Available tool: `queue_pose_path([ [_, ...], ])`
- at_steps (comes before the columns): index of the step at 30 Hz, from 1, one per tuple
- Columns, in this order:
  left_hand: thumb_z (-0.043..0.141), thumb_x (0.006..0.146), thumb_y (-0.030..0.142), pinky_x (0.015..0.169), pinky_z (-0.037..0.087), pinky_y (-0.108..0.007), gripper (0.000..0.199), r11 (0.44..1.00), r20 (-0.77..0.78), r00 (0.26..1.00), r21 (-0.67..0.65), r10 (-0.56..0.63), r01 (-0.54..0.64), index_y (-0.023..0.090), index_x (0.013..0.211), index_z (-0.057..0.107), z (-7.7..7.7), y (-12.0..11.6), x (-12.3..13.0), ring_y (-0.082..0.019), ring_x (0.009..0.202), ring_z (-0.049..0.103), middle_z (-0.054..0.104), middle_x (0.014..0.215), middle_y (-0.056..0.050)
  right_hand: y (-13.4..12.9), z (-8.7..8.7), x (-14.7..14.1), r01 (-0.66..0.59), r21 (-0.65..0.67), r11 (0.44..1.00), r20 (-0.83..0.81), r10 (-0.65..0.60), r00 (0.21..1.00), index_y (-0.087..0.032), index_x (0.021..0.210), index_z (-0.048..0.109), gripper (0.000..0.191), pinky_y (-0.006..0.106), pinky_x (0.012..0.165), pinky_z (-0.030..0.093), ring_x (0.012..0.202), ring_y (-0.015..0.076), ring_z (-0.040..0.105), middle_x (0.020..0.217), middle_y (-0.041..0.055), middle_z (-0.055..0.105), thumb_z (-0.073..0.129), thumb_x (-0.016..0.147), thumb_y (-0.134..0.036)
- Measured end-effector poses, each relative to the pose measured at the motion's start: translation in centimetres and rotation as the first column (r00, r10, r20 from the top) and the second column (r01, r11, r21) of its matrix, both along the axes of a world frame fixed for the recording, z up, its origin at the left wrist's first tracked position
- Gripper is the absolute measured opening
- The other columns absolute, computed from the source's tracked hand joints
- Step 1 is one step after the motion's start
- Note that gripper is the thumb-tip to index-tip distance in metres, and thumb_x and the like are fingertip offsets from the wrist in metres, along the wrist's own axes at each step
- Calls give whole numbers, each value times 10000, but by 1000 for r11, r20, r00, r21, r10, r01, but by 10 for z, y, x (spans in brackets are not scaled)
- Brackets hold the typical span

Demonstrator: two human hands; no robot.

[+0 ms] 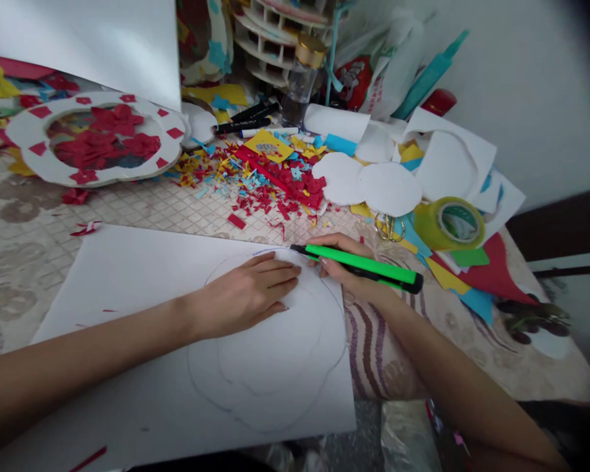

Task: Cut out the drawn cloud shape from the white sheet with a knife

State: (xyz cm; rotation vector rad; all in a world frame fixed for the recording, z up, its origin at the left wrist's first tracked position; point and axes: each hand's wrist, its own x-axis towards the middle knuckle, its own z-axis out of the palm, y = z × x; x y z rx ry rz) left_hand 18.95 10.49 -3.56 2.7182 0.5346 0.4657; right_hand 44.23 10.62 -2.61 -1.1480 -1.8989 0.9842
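A large white board (142,393) lies on the patterned tablecloth, its near edge reaching past the table's front. Drawn on it are a wavy rounded outline and a smaller one inside. My left hand (250,288) rests flat on the board within the outline, fingers stretched to the right. In my right hand (344,259) is a green and black utility knife (368,263), gripped with the tip pointing left. That tip touches or nearly touches the top of the outline, close to my left fingertips; whether the blade is in the board I cannot tell.
Red, yellow and blue paper scraps (275,177) lie beyond the board. A white scalloped frame with red flowers (103,137) stands at back left. White paper rounds (391,189), a yellow tape roll (450,224), scissors (389,227) and a gold-capped bottle (302,78) sit behind and right.
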Motion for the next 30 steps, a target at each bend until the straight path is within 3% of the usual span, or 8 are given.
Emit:
queue_pose_path([
  [7, 483, 1001, 212, 1129, 407, -511, 333, 999, 64, 998, 31, -12, 10, 67, 1287, 576, -3, -1, 1, -269, 1273, 568, 630, 1321, -165, 5, 10, -3, -111, 96, 989, 100, 102, 990, -215, 1152, 661, 262, 316, 843, 556, 933, 182, 685, 1082, 59, 710, 569, 907, -209],
  [17, 442, 1019, 213, 1145, 393, -509, 342, 996, 57, 998, 83, -15, 10, 47, 1292, 563, -5, -2, 1, -263, 1285, 559, 612, 1344, -172, 8, 26, -4, -128, -46, 991, 128, 133, 983, -173, 1112, 657, 252, 266, 762, 576, 910, 173, 707, 1012, 61, 723, 553, 883, -172],
  [23, 421, 1019, 189, 1154, 377, -519, 342, 997, 48, 999, 79, -3, -1, 49, 1296, 565, -5, -6, 2, -264, 1304, 543, 603, 1355, -180, 9, 18, 0, -129, -56, 990, 101, 135, 986, -183, 1127, 660, 240, 241, 715, 587, 837, 146, 718, 1041, 65, 719, 582, 904, -225],
  [30, 415, 1016, 171, 1154, 366, -533, 350, 996, 64, 998, 91, -8, 2, 31, 1304, 556, -8, -7, 2, -273, 1306, 541, 602, 1351, -191, 3, -3, 1, -20, -134, 991, -170, -3, 985, -187, 1147, 625, 228, 231, 694, 619, 788, 129, 741, 980, 59, 746, 611, 944, -292],
])
